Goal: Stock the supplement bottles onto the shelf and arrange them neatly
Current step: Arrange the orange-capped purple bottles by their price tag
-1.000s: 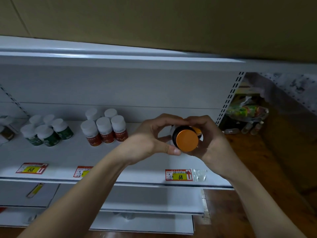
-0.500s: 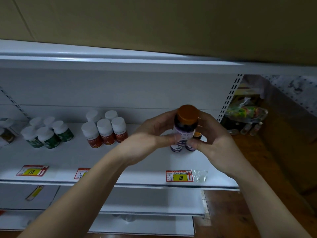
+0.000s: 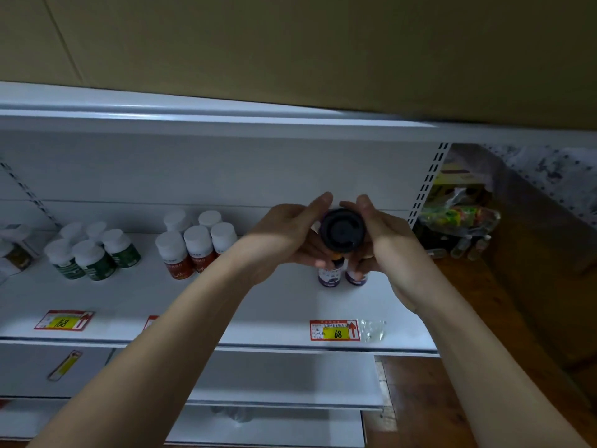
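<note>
I hold a dark supplement bottle [image 3: 342, 231] between both hands above the white shelf [image 3: 258, 305], tipped so its round black base faces me. My left hand [image 3: 287, 234] grips its left side and my right hand [image 3: 381, 240] grips its right side. Two purple-labelled bottles [image 3: 329, 274] [image 3: 355, 276] stand on the shelf just below my hands, their tops hidden by my fingers. Further left stand a group of red-labelled white-capped bottles [image 3: 197, 244] and a group of green-labelled ones [image 3: 93, 253].
Price tags [image 3: 334, 329] [image 3: 63, 320] sit on the shelf's front edge, beside a small clear plastic piece [image 3: 373, 329]. A perforated upright [image 3: 426, 182] ends the shelf on the right; beyond it lie packaged goods [image 3: 462, 215] on a wooden surface. Lower shelves [image 3: 284, 376] run beneath.
The bottle was upright with its orange cap up half a second ago; it is now tipped over so its dark base faces me. Both hands rose slightly with it.
</note>
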The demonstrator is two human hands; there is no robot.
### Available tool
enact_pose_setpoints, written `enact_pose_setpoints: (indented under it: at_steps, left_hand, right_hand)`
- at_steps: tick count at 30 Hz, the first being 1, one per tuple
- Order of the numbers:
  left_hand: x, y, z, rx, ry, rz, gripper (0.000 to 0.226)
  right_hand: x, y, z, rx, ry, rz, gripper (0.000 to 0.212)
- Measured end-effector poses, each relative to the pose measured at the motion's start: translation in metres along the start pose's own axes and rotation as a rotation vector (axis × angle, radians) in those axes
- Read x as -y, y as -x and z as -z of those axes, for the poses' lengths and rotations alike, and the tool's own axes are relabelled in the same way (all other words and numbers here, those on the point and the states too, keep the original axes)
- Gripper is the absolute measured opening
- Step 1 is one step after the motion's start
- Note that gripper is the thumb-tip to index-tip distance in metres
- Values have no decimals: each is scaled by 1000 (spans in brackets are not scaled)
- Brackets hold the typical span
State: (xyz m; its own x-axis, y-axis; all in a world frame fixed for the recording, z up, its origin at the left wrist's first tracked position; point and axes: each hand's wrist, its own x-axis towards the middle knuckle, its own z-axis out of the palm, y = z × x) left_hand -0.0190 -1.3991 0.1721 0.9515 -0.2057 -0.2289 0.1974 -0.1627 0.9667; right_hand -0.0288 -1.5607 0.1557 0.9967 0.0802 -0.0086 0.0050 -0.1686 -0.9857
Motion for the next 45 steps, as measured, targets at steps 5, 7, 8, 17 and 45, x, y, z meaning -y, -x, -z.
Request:
enact_pose_setpoints:
  at_steps: [5,7,8,17,45]
  left_hand:
    - [-11,1,2,27,-25,89,71]
    - [-12,2,4,26,-34,91,73]
    - [-12,2,4,31,-40,90,73]
    - [-6,15,19,111,-46,-57,43]
    - [7,-70,-17,-89,-199,-298,30]
  right_hand:
    - [17,0,-4,-64,51,-58,72]
    - [21,1,-5,-78,62,-59,72]
    - [22,1,-6,-81,64,-56,72]
    - [17,12,-5,-22,75,78,21]
    - [-130,-16,43,-343,130,114,19]
